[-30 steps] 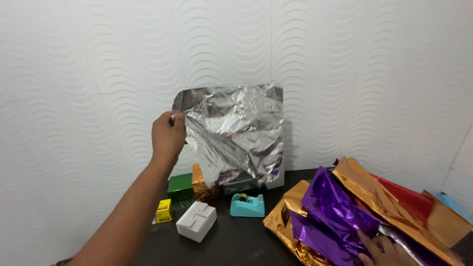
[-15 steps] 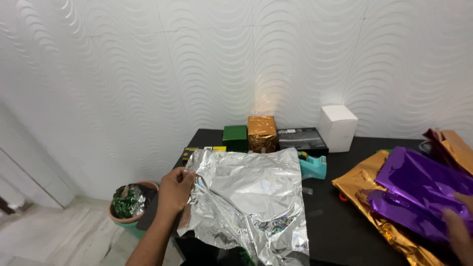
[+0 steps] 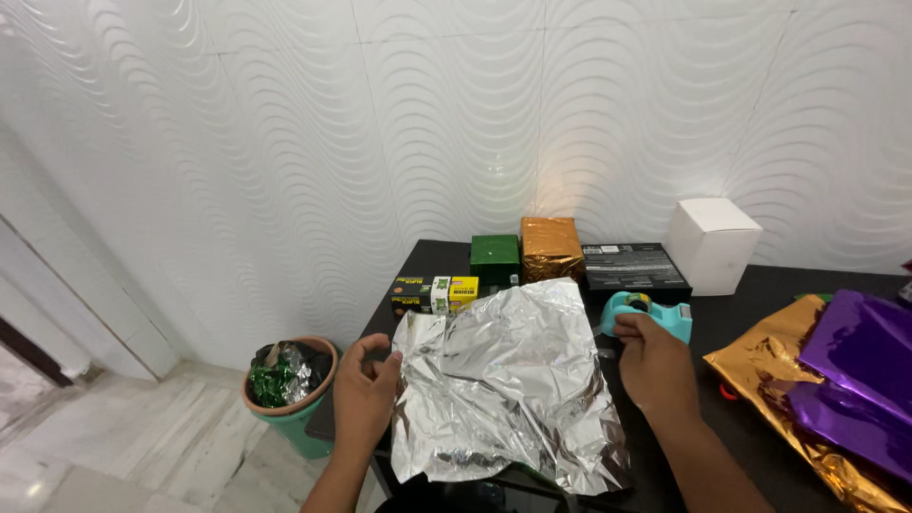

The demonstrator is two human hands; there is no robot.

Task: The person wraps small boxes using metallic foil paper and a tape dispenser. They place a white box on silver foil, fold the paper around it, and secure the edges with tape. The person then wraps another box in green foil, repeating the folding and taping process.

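Observation:
A crinkled silver foil sheet (image 3: 508,380) lies spread over the near left part of the black table (image 3: 741,399). My left hand (image 3: 366,394) pinches its left edge. My right hand (image 3: 651,366) pinches the sheet's right edge, just in front of a teal tape dispenser (image 3: 655,313). Behind the sheet stand a green box (image 3: 496,258), a gold-wrapped box (image 3: 551,249), a flat black box (image 3: 632,268) and a white box (image 3: 712,244). A small yellow and black box (image 3: 432,293) lies at the sheet's far left corner.
Gold foil sheets (image 3: 779,380) and purple foil sheets (image 3: 860,370) are piled on the table's right side. On the tiled floor left of the table stands a pot (image 3: 290,385) stuffed with crumpled foil scraps. A white wavy-textured wall rises behind.
The silver sheet came down from held up in the air to flat on the table. My right hand left the purple foil pile and took the sheet's right edge.

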